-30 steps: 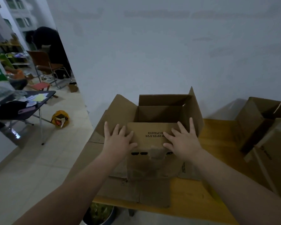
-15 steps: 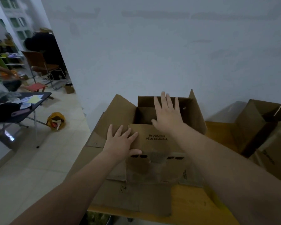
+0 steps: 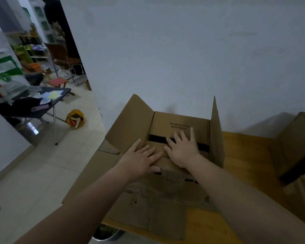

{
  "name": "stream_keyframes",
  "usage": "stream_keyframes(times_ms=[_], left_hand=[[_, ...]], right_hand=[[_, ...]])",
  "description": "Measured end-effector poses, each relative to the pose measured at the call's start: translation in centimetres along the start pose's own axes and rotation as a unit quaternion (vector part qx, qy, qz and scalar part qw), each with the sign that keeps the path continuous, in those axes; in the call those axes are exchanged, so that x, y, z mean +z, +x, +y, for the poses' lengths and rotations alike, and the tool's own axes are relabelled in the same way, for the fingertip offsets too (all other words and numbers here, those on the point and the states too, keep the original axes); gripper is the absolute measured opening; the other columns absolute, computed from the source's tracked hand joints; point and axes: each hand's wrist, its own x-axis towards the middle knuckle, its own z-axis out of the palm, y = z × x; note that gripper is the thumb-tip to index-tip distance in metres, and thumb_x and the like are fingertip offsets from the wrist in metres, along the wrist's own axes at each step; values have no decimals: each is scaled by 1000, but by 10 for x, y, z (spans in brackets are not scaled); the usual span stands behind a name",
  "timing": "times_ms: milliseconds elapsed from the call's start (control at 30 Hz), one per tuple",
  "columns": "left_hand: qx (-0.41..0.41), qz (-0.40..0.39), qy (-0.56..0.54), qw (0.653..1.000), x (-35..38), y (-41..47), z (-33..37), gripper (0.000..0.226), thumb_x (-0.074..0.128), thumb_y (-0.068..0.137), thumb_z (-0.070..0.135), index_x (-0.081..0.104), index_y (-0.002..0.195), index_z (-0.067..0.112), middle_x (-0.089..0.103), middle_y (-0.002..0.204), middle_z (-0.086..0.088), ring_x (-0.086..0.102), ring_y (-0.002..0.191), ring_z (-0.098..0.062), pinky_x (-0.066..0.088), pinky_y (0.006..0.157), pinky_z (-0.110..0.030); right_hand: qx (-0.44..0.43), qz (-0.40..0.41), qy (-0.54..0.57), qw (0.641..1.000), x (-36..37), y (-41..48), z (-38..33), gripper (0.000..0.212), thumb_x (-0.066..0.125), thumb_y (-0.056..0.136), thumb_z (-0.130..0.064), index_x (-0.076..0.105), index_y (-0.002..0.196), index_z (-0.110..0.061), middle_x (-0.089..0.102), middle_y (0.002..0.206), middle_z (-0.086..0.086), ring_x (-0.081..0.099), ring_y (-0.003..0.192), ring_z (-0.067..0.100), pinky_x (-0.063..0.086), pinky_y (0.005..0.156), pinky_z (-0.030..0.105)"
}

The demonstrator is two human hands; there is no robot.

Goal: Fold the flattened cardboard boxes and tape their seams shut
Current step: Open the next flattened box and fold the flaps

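Head camera is looking down at a cardboard box (image 3: 174,178) that is sitting on a wooden tabletop (image 3: 245,155) close to a white wall (image 3: 183,50). Both short flaps are lying folded inward over its opening: the far flap (image 3: 180,124), showing printed lettering, and the near flap (image 3: 163,162), with a dark gap (image 3: 157,138) showing between them. The left long flap (image 3: 130,125) is leaning outward, and the right long flap (image 3: 217,134) is standing upright.

The left hand (image 3: 141,159) is pressing flat on the near flap, its fingers (image 3: 153,152) straight and spread, gripping nothing. The right hand (image 3: 183,150) is lying just beside it, also flat and gripping nothing, its fingers (image 3: 183,136) stretching across the gap toward the far flap.

Flattened cardboard (image 3: 148,212) is lying under the box and overhanging the near and left edges of the tabletop. Another brown box (image 3: 296,148) is standing at the right edge of the view. Off to the left, a yellow bag (image 3: 75,118) is sitting on the tiled floor (image 3: 42,173), and a brown chair (image 3: 60,53) is standing farther back.
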Motion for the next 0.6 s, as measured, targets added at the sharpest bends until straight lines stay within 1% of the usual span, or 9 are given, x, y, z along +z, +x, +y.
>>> stream_keyframes(times_ms=[100, 167, 233, 300, 333, 433, 500, 567, 600], left_hand=[[-89, 107, 33, 990, -1, -13, -5, 76, -3, 89, 65, 18, 152, 25, 17, 159, -4, 2, 148, -22, -18, 112, -50], [-167, 248, 17, 954, -5, -24, -15, 65, 20, 94, 57, 42, 143, 20, 30, 154, -12, 13, 146, -31, -11, 114, -53], [-224, 355, -51, 906, -10, -31, -24, 60, 54, 89, 40, 41, 143, 16, 23, 154, -20, 20, 142, -40, 6, 115, -54], [-235, 351, -223, 879, -25, -34, -24, 72, 58, 91, 24, 18, 152, 21, 10, 158, -17, 36, 135, -37, 36, 106, -43], [-217, 337, -298, 866, -31, -32, -18, 74, 54, 94, 19, 8, 153, 24, 14, 158, -12, 47, 127, -32, 44, 97, -39], [-92, 314, -360, 874, -35, -17, 5, 75, 51, 97, 26, 0, 153, 26, 50, 139, -7, 61, 108, -26, 51, 87, -40], [-29, 202, -314, 927, -20, -3, 20, 72, 44, 97, 46, 3, 153, 24, 44, 146, -8, 50, 125, -25, 43, 100, -37], [-13, 91, -201, 975, 2, 10, 31, 71, 26, 95, 61, 7, 153, 26, 16, 160, -2, 17, 145, -22, 16, 117, -39], [-21, 83, -171, 982, 9, 12, 33, 70, 21, 93, 64, 7, 153, 29, 7, 161, 2, 7, 147, -20, 7, 119, -40]], right_hand=[[-18, 85, -21, 996, -11, -9, 2, 59, 13, 102, -49, 8, 155, -23, 19, 159, 13, 8, 148, 32, -19, 110, 59], [-32, 149, -27, 988, -22, -16, 3, 59, 24, 102, -47, 15, 154, -19, 28, 155, 14, 16, 147, 31, -17, 111, 58], [-34, 177, -16, 984, -32, -24, 5, 59, 30, 101, -46, 22, 152, -18, 31, 154, 15, 19, 146, 31, -16, 112, 57], [-29, 189, -13, 981, -40, -31, 7, 58, 33, 100, -45, 24, 150, -17, 31, 154, 16, 19, 145, 31, -15, 112, 57], [-25, 193, -14, 981, -44, -34, 8, 57, 35, 100, -44, 26, 150, -17, 31, 153, 16, 19, 145, 31, -15, 112, 58], [-9, 207, -8, 978, -54, -44, 11, 53, 39, 97, -38, 33, 146, -17, 31, 153, 15, 18, 146, 31, -16, 111, 58], [1, 210, -22, 977, -58, -52, 15, 49, 38, 97, -36, 40, 141, -16, 29, 154, 14, 15, 146, 32, -19, 109, 59], [20, 212, -39, 976, -59, -63, 22, 47, 40, 96, -36, 44, 139, -16, 26, 156, 16, 12, 146, 34, -19, 108, 62], [42, 205, -43, 977, -59, -68, 27, 49, 41, 96, -38, 43, 140, -16, 23, 157, 17, 9, 147, 37, -18, 108, 64]])
